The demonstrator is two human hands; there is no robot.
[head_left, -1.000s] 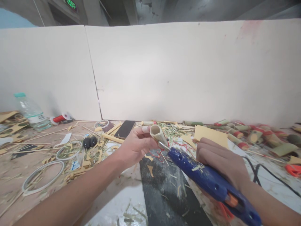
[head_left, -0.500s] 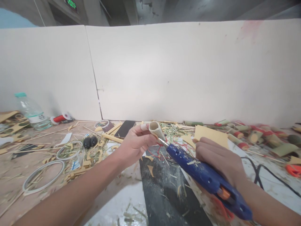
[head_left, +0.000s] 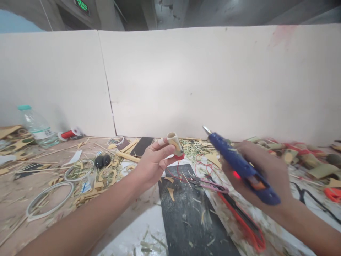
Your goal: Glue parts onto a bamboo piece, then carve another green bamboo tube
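Observation:
Between the thumb and fingers of my left hand (head_left: 153, 160) is a short bamboo tube (head_left: 174, 143), its hollow end tilted up and a red band round its lower end. A thin red thread hangs beneath it. My right hand (head_left: 262, 170) is wrapped round a blue hot glue gun (head_left: 239, 163) with a red light lit on its side. The metal nozzle points up and left, apart from the tube. Below lies a dark board (head_left: 189, 209) strewn with shavings. Small thread snips (head_left: 210, 185) and a red-handled cutter (head_left: 245, 220) lie beside it.
Several bamboo pieces with red ends (head_left: 301, 153) are heaped at the right. On the left are a water bottle (head_left: 37, 128), a red thread spool (head_left: 69, 134), tape rings (head_left: 50, 201) and yellow scraps. A white partition (head_left: 186, 81) stands behind. A black cable (head_left: 314, 202) runs at the right.
The glue gun has moved up and right, its nozzle leaving the tube's rim. The tube is turned more upright, showing its red end. The snips and cutter have come into sight.

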